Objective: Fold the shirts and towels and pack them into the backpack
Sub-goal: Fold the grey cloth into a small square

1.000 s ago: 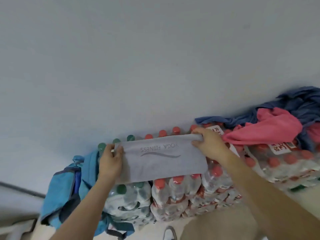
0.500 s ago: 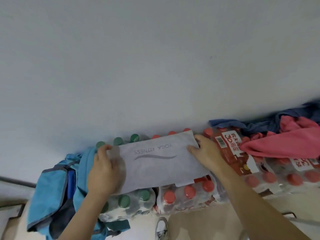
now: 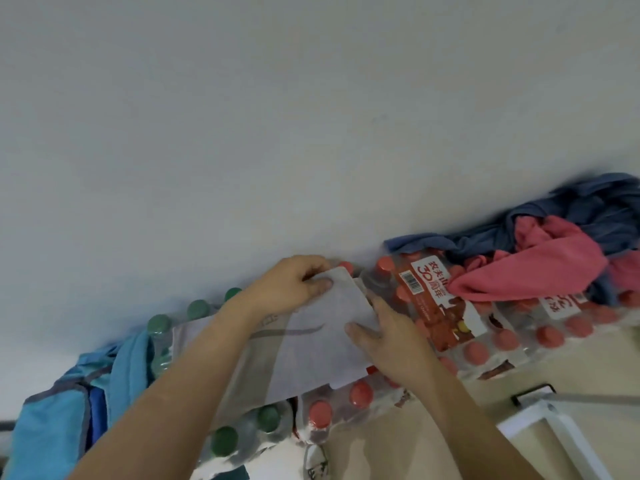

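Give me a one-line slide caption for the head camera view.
Left hand pinches an edge of the grey towel, folding it over on bottled-water packs while the right hand presses it flat.

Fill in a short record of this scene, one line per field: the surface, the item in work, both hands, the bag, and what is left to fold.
surface: packs of bottled water
item in work: grey towel, partly folded on the packs
left hand: pinches the towel's far edge
right hand: lies flat on the towel
backpack: blue, left of the packs
left to fold: pink and blue clothes, heaped on the packs at the right
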{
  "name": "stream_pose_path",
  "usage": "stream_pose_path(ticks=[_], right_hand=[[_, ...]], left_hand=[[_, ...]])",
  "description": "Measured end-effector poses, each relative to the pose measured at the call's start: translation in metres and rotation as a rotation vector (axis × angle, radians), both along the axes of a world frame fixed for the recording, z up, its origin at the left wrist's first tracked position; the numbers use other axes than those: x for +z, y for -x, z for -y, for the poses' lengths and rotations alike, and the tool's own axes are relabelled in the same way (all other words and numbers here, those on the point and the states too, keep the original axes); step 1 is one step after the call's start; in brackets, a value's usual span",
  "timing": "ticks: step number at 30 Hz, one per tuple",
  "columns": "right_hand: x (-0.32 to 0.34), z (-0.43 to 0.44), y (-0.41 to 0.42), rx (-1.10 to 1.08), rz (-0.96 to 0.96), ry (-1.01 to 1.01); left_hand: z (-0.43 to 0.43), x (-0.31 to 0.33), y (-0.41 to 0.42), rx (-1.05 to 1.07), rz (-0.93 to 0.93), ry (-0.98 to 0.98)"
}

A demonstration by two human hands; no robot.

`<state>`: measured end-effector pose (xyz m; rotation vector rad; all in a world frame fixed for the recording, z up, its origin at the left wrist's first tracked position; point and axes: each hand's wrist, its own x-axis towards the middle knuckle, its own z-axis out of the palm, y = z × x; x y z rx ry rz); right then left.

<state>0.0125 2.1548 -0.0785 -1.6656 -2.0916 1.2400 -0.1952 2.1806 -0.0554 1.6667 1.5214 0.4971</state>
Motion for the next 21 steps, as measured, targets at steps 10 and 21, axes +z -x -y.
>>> stream_pose_path(ticks=[10,21], right_hand=[[0.002,-0.003,-0.006,-0.282,-0.28,0.177],[-0.018,0.01,-0.006,-0.348,0.056,-0.235]], left_hand=[[-0.025,-0.03,-0.016,-0.071,-0.417,-0.096],[-0.01,-0.07,-0.039,-0.008,-0.812,-0.543]])
